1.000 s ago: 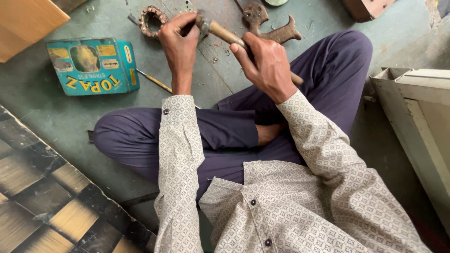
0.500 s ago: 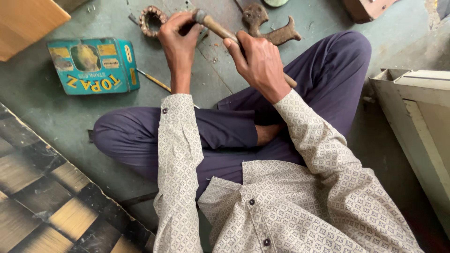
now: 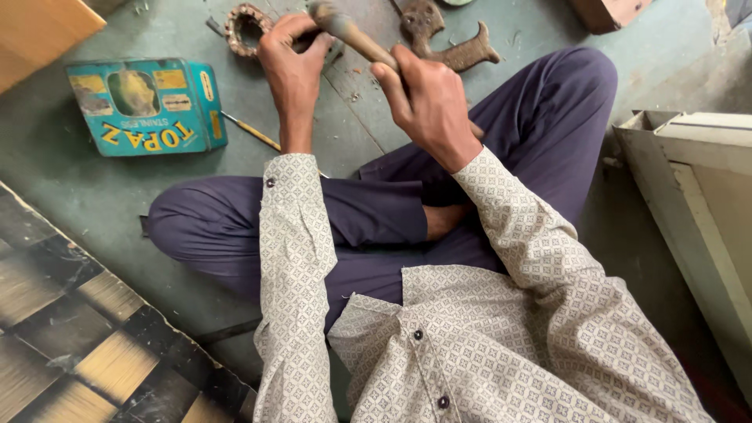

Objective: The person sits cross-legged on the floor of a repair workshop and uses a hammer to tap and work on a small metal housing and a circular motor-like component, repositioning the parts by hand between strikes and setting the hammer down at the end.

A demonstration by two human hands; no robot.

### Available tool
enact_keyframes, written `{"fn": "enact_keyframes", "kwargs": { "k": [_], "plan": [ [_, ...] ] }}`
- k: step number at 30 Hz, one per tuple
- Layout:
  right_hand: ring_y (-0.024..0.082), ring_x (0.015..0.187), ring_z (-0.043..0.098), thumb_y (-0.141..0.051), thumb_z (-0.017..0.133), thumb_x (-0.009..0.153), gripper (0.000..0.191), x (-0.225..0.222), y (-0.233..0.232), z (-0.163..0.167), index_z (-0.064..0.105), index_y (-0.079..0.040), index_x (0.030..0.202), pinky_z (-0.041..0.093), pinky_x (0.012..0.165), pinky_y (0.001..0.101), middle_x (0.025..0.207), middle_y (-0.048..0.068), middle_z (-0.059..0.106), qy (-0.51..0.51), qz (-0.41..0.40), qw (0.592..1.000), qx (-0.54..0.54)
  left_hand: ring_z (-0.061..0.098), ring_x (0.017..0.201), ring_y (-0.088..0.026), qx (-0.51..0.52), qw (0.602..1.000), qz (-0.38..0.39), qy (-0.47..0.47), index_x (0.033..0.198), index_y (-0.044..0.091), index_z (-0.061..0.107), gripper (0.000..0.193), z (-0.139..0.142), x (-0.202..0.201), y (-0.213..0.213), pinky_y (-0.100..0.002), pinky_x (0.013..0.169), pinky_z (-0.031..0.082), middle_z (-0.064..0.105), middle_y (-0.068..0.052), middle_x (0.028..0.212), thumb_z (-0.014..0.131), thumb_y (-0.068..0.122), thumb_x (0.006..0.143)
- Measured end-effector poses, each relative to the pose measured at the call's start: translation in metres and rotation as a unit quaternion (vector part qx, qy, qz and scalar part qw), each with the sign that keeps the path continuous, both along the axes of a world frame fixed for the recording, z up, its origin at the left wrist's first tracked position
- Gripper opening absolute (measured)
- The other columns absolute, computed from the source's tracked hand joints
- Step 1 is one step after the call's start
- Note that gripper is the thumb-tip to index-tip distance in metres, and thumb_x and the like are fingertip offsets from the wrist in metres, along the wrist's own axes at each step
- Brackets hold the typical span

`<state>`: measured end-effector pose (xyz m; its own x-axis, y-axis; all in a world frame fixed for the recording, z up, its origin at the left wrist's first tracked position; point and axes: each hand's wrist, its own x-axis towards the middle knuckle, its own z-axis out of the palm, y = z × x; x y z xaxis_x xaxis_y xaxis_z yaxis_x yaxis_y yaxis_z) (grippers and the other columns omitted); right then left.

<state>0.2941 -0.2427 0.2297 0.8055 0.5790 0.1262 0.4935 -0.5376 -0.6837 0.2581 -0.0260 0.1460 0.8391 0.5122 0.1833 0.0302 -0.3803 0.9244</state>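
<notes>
Head view, left to right: teal tin box (image 3: 147,105) lies flat on the green floor (image 3: 78,196), thin yellow-handled tool (image 3: 252,131) just right of it. Ring-shaped rusty metal part (image 3: 244,27) near the top edge, just beside the left hand (image 3: 291,63). Left hand fingers curled down against the floor on something small, too hidden to tell what. Right hand (image 3: 427,102) closed around the wooden handle of a hammer (image 3: 352,33), grip at mid-handle; hammer head up at the top edge, directly over the left hand's fingers, tilted. Brown cast metal piece (image 3: 450,43) lies on the floor behind the right hand. Person sits cross-legged, dark trousers, patterned shirt. White box frame (image 3: 689,180) at far right.
</notes>
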Motion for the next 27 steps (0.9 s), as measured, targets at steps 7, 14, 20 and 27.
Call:
{"fn": "enact_keyframes", "kwargs": {
  "k": [7,14,20,27],
  "plan": [
    [0.033,0.061,0.059,-0.034,0.059,0.114,0.037,-0.005,-0.004,-0.002,0.058,-0.002,0.094,0.042,0.057,0.0443,0.070,0.014,0.057,-0.021,-0.004,0.996,0.087,0.077,0.092,-0.016,-0.001,0.999,-0.029,0.017,0.100,-0.005,0.073,0.023,-0.002,-0.003,0.002,-0.028,0.086,0.064,0.073,-0.010,0.099,0.080,-0.010,0.078],
    [0.032,0.051,0.056,-0.038,0.064,0.109,0.042,0.005,-0.008,-0.012,0.058,-0.005,0.084,0.040,0.050,0.0441,0.061,0.012,0.056,-0.005,-0.018,1.000,-0.025,0.073,0.105,-0.021,-0.198,0.978,-0.052,-0.026,0.133,-0.001,0.056,0.051,-0.020,-0.010,0.016,-0.033,0.094,0.063,0.069,-0.014,0.116,0.058,-0.017,0.085],
    [0.034,0.057,0.057,-0.037,0.059,0.114,0.042,0.002,0.001,-0.012,0.056,-0.004,0.089,0.041,0.054,0.0444,0.066,0.014,0.055,-0.006,-0.002,1.000,0.029,0.075,0.100,-0.023,-0.207,0.976,-0.016,-0.071,0.125,-0.004,0.058,0.040,-0.038,-0.009,0.030,-0.032,0.089,0.063,0.071,-0.017,0.112,0.055,-0.016,0.087],
    [0.035,0.058,0.058,-0.034,0.059,0.113,0.040,-0.004,-0.004,-0.004,0.056,-0.003,0.089,0.041,0.055,0.0462,0.066,0.015,0.055,-0.007,-0.007,0.999,0.037,0.074,0.099,-0.021,-0.182,0.982,-0.006,-0.058,0.124,-0.004,0.061,0.037,-0.022,-0.013,0.019,-0.032,0.091,0.065,0.071,-0.015,0.111,0.056,-0.012,0.088]
  ]
}}
